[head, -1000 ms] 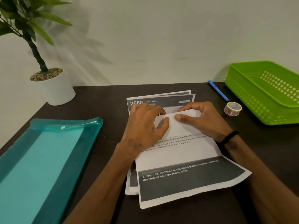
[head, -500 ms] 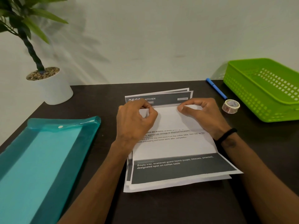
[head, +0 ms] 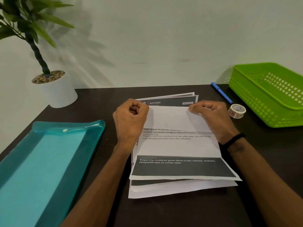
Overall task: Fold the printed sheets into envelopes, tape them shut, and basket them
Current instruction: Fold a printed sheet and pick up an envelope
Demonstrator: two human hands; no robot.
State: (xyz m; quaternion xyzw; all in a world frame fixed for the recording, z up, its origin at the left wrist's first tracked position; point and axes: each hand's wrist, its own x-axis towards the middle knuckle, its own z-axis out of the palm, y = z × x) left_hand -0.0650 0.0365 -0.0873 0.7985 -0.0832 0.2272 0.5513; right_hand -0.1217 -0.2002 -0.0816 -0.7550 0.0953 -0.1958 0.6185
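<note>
We pinch the top printed sheet at the two far corners of its folded-over flap: the left hand has thumb and curled fingers closed on the left corner, the right hand pinches the right corner the same way. Grip at both ends seems chosen to keep the folded edge square across the page while the crease is set.

The sheet lies on top of the stack of further printed sheets, at the middle of the dark worktop. The stack is fanned slightly, its lower sheets showing at the near and far edges.

The tape roll sits just right of the right hand, with the blue pen beyond it and the green basket at far right. We judge this layout puts sealing and basketing on one side, within short reach. The basket looks empty as far as its visible part shows.

A teal plastic folder lies at left, and a potted plant stands far left.

Status, as judged: first fold of this sheet in hand; taping not yet begun.
</note>
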